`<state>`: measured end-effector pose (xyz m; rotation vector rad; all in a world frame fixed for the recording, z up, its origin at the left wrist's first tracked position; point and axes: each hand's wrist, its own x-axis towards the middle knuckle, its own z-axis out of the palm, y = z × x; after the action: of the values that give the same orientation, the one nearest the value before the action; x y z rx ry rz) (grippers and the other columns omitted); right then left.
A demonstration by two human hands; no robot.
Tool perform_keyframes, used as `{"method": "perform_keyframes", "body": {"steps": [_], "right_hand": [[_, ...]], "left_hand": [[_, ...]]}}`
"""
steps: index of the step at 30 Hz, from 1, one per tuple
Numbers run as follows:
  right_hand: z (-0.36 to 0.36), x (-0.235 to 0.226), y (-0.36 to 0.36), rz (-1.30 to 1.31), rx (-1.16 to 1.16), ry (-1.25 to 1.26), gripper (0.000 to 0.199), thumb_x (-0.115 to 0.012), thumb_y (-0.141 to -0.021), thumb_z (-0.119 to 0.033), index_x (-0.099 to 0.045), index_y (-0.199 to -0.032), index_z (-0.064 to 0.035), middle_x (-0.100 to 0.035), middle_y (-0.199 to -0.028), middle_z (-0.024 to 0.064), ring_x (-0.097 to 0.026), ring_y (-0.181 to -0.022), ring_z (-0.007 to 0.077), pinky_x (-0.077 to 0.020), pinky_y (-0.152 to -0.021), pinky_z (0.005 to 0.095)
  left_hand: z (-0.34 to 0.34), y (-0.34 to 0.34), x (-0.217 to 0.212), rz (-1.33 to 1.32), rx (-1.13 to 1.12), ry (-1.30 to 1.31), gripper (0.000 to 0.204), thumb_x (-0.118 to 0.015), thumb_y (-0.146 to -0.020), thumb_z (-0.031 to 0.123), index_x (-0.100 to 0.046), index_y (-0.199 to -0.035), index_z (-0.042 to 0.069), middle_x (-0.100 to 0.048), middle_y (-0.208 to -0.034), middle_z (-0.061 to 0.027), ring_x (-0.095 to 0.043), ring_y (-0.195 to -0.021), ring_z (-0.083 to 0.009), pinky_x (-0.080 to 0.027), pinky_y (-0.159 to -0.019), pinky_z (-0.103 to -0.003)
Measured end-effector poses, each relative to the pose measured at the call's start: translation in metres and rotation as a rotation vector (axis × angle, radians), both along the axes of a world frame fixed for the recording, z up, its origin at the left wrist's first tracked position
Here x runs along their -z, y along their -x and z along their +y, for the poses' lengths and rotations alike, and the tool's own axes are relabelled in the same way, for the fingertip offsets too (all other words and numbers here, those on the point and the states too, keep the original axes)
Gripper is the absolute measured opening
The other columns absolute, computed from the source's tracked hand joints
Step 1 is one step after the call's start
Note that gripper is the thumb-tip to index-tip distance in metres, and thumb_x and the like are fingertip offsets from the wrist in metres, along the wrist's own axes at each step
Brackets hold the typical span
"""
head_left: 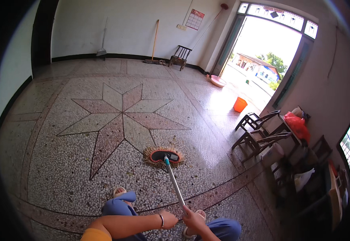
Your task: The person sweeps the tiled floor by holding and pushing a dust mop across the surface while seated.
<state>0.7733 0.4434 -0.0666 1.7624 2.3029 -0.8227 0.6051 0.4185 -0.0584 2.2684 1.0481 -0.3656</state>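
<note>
A flat mop head (163, 156) with a brown fringe lies on the speckled terrazzo floor, just below the star pattern (122, 116). Its metal pole (174, 182) with a teal joint slants down toward me. My right hand (193, 219) grips the pole near its lower end. My left hand (168, 219), with a bracelet at the wrist, is closed just left of the pole's end; whether it holds the pole is unclear. My feet in pale sandals and blue trousers (121, 205) show below.
Two dark wooden chairs (259, 130) and a cluttered table with a red bag (297, 124) stand at right. An orange bucket (240, 104) and pink basin (218, 81) sit near the open doorway. A chair (180, 57), broom (154, 44) and dustpan (102, 50) line the far wall.
</note>
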Motion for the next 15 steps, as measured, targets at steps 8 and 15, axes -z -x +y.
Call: {"method": "perform_keyframes", "body": {"steps": [8, 15], "right_hand": [[-0.091, -0.087, -0.057, 0.365, 0.245, -0.234, 0.036, -0.056, -0.078, -0.016, -0.054, -0.114, -0.0118, -0.060, -0.083, 0.0201, -0.060, -0.074, 0.0344, -0.0466, -0.064, 0.0397], [-0.018, -0.068, 0.014, 0.038, 0.053, -0.188, 0.048, -0.051, -0.080, -0.031, -0.043, -0.125, -0.0196, -0.062, -0.079, 0.0185, -0.060, -0.075, 0.0375, -0.0458, -0.069, 0.0454]], "left_hand": [[-0.041, -0.002, -0.021, -0.180, 0.178, -0.077, 0.028, -0.055, -0.075, 0.024, -0.060, -0.098, 0.008, -0.064, -0.081, -0.0139, -0.062, -0.077, -0.0306, -0.049, -0.064, -0.043], [-0.038, -0.011, -0.021, -0.207, 0.205, -0.141, 0.025, -0.054, -0.076, 0.025, -0.059, -0.094, 0.008, -0.063, -0.076, -0.0145, -0.062, -0.073, -0.0312, -0.048, -0.061, -0.044]]}}
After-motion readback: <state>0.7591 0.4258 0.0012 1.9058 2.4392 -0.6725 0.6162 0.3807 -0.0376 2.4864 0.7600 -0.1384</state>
